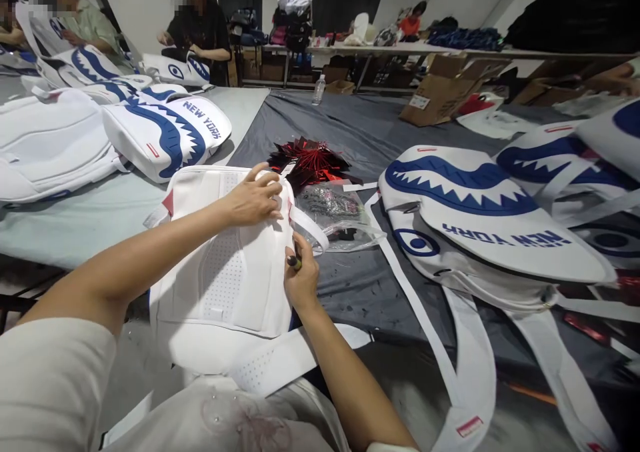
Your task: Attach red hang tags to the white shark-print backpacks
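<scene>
A white backpack (225,272) lies back-side up in front of me, its padded mesh panel facing me. My left hand (253,199) rests on its top edge, fingers curled over the fabric near the handle. My right hand (300,275) presses against the backpack's right side and pinches a small dark tool (294,261) between its fingers. A white strap (280,359) trails from the bag's lower end toward me.
A pile of red-and-black tags (310,161) and a clear plastic bag (337,215) lie just beyond the backpack. Shark-face "NEW YORK" backpacks lie at right (480,212) and left (170,135). Two people sit at the far left; a cardboard box (440,95) stands behind.
</scene>
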The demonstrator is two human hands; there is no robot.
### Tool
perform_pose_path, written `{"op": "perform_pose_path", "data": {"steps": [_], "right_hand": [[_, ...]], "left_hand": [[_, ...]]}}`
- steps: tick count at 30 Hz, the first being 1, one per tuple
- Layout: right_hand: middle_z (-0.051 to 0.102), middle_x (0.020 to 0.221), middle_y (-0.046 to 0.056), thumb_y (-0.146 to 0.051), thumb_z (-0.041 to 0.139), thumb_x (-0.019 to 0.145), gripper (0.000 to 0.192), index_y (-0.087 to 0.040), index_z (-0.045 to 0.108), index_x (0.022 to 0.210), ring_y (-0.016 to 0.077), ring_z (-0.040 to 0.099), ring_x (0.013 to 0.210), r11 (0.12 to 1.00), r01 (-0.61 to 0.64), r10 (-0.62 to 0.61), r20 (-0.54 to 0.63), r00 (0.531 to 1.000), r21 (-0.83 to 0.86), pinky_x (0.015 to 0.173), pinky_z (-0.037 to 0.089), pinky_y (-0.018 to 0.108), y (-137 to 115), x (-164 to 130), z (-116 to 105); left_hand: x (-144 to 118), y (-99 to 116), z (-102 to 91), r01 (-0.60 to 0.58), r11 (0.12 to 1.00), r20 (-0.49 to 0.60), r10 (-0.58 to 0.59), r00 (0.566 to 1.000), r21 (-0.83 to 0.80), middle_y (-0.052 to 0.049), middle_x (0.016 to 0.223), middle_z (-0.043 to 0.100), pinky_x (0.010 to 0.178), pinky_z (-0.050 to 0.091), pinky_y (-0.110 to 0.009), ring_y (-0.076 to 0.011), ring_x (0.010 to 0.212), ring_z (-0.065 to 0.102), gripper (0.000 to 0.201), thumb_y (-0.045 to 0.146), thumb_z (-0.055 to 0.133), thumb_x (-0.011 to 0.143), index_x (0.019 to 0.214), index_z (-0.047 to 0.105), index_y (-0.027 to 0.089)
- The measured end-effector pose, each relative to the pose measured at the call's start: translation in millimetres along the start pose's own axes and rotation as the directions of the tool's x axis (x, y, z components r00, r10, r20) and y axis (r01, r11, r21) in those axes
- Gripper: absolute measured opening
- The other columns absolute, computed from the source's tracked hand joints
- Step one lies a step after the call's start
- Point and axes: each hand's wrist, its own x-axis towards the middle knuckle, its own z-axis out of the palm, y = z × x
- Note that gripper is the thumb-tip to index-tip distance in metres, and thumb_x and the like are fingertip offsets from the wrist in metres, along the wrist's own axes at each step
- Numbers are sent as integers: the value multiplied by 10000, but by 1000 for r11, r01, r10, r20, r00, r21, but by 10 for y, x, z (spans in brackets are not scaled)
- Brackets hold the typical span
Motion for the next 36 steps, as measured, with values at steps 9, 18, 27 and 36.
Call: {"op": "perform_pose_path", "data": {"steps": [9,18,27,36], "right_hand": [[712,1204,124,-289,449,1006,360,-213,571,1336,236,692,1096,992,34,-33,9,999,-122,934,550,367,111,1,54],[677,1144,121,-155,474,972,267,-204,687,1125,250,593,1054,830,352,-340,108,934,-434,906,461,395,-127,333,-106],[652,1134,88,-83,625,819,187,-195,675,962,265,483,1067,770,474,-244,490,837,-427,853,355,364,61,1011,127],[644,1120,85,4,532,694,279,-191,600,882,253,495,1034,820,361,-112,494,862,-444,827,333,347,141,1114,317]], "left_hand": [[-2,-157,213,-173,979,-79,165,983,-104,-71,1067,662,1141,302,-489,-232,1089,537,429,527,443,981,779,641,205],[-415,262,640,175,948,-446,-281,850,-265,-119,1183,604,1071,394,-470,-242,1191,506,210,264,413,970,983,610,190],[-477,443,936,211,826,-649,-547,528,-523,-91,1043,605,885,518,-406,-208,1023,590,199,221,362,983,846,506,207],[-483,400,1110,250,665,-560,-736,381,-703,-82,1040,612,791,543,-354,-200,1009,600,216,264,385,1009,912,567,199]]}}
